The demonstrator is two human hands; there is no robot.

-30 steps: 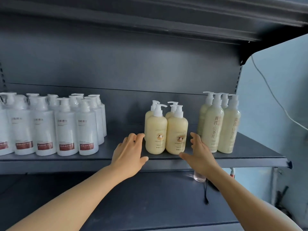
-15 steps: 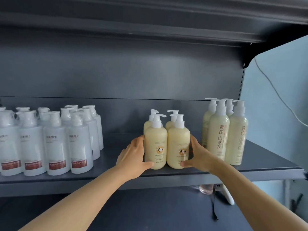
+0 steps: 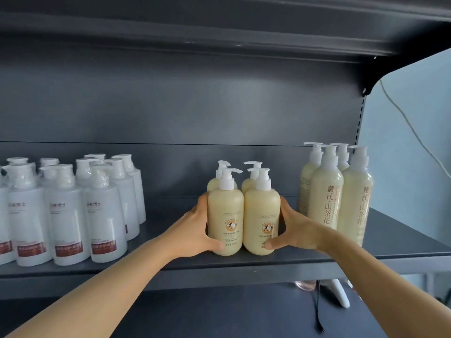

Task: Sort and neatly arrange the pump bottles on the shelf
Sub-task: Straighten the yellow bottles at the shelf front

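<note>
Fingers [image 3: 201,203] of both hands [image 3: 192,230] curl around the cream pump bottles [image 3: 225,215], arms outstretched, thumbs pressing the fronts.

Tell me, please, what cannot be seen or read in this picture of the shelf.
All head view:
- White bottles: group cut by left edge; total unknown.
- Rear cream bottles: labels hidden by front cream bottles.
- Fingers of left hand and right hand: behind the bottles.
- Small label print: too small.
- Clear object under the shelf: mostly hidden.

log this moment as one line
left hand | right hand | both pressed on short cream-yellow plastic pump bottles | dark metal shelf | upright
</note>
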